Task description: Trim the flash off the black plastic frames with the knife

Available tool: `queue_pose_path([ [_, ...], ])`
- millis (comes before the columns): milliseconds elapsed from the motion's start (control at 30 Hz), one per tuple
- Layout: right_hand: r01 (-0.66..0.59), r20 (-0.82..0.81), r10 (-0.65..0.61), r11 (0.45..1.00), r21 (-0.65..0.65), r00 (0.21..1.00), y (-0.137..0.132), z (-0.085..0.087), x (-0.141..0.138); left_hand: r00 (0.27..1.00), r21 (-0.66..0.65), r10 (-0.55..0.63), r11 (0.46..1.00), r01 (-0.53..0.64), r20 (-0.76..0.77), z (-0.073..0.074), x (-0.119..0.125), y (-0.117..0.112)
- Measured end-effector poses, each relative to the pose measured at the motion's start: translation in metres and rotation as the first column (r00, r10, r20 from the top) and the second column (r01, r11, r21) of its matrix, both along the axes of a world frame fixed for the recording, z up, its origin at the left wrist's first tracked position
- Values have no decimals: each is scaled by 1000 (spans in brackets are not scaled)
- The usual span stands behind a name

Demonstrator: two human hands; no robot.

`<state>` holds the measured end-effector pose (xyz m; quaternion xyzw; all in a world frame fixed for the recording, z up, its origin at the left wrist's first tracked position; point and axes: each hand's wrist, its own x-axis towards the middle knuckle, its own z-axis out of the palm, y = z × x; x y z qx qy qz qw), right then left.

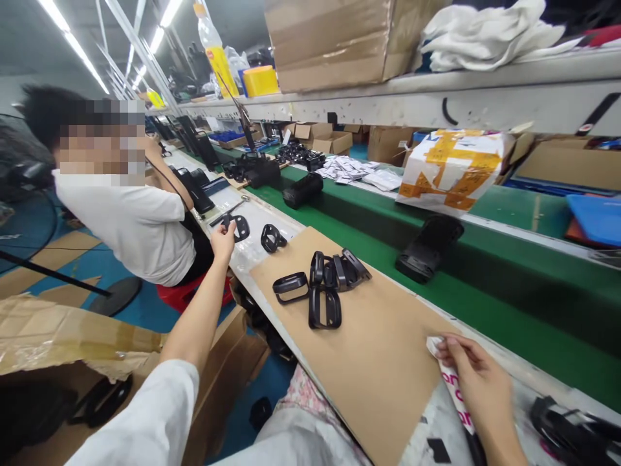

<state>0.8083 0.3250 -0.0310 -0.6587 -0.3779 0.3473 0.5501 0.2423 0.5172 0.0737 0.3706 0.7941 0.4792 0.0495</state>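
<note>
While the left hand (pixel 223 242) stretches to the far end of the bench, its thumb and fingers close in a narrow pinch on the near edge of a black, rounded plastic frame (pixel 241 228); whether that frame is lifted or resting, I cannot tell. A light grip on the rim seems best, moving it clear of the black, ring-shaped plastic part (pixel 278 240) just beside it. The right hand (pixel 478 382) pinches a slim white strip with pink lettering (pixel 454 388) over the near end of the flat brown cardboard sheet (pixel 388 349). Holding this strip well apart from the clustered black plastic frames (pixel 341 273) would probably avoid knocking them, and a steady forearm should help at such reach.
</note>
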Motion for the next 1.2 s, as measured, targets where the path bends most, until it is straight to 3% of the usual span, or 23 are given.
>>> queue_pose_path([
  [100,-9,-16,9,1000,6,1000,1,1,0,1000,-126,-2,992,5,27,-16,-14,6],
  [233,-24,-37,25,999,22,999,0,6,-3,1000,-196,-9,981,13,24,-25,-11,7],
  [367,-40,-54,42,998,43,998,-1,10,-7,998,-144,-1,990,-9,-70,-14,4,11],
  [400,-44,-55,47,998,46,997,-1,10,-8,994,-136,-46,990,33,-96,-9,12,12],
  [467,-47,-53,50,997,53,997,-1,8,-8,959,-152,-247,962,226,-141,3,36,13],
  [500,-47,-54,50,997,56,997,-1,7,-7,907,-177,-393,914,366,-154,8,52,13],
  [533,-47,-59,50,997,61,997,-1,5,-7,819,-206,-551,830,518,-161,13,71,12],
  [633,-45,-69,50,997,70,996,-1,3,-8,483,-275,-869,494,825,-111,21,136,10],
  [700,-62,-72,68,995,82,995,-1,4,-9,260,-340,-964,262,903,-53,20,178,12],
  [767,-110,-78,118,989,95,990,-1,8,-10,112,-419,-993,112,901,-24,17,211,18],
  [900,-189,-60,192,981,50,980,-6,22,-9,-97,-582,-988,-10,813,-119,18,251,37],
  [1000,-264,-53,265,964,25,963,-22,41,-3,-214,-595,-954,-50,802,-208,26,266,43],
  [1100,-322,-49,324,946,39,945,-50,67,8,-272,-536,-925,-92,839,-267,37,272,28],
  [1200,-201,78,197,979,43,977,-79,88,35,-325,-502,-897,-141,853,-300,42,273,-2],
])
